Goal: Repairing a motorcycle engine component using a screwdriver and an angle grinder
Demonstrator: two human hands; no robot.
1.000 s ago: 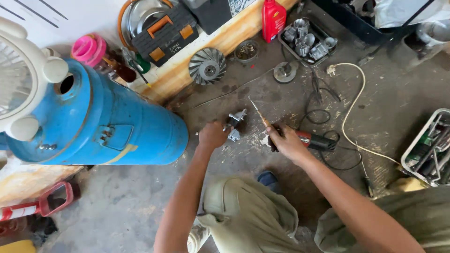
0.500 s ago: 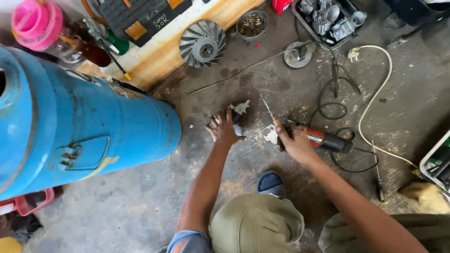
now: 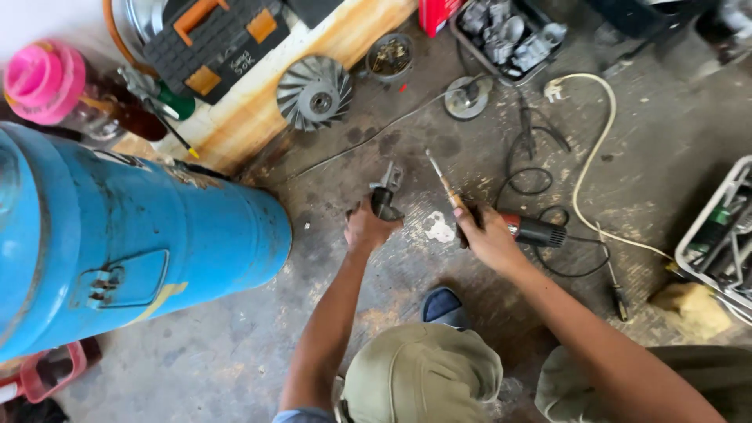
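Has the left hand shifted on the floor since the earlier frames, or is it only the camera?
Cannot tell. The left hand with its small metal part sits as close to the white patch on the floor as earlier; the camera itself moved.

You are looking down at a rough repair workshop floor, stained grey concrete (image 3: 235, 368) strewn with tools and machine parts. At ten o'clock lies a big blue metal cylinder (image 3: 133, 235); at twelve o'clock a finned metal impeller (image 3: 315, 92) leans on a wooden plank (image 3: 258, 110) beside a black and orange tool case (image 3: 215, 43). At one o'clock sits a tray of metal parts (image 3: 509, 35), and a white cable (image 3: 587, 157) trails toward a crate of tools (image 3: 724, 235) at three o'clock.
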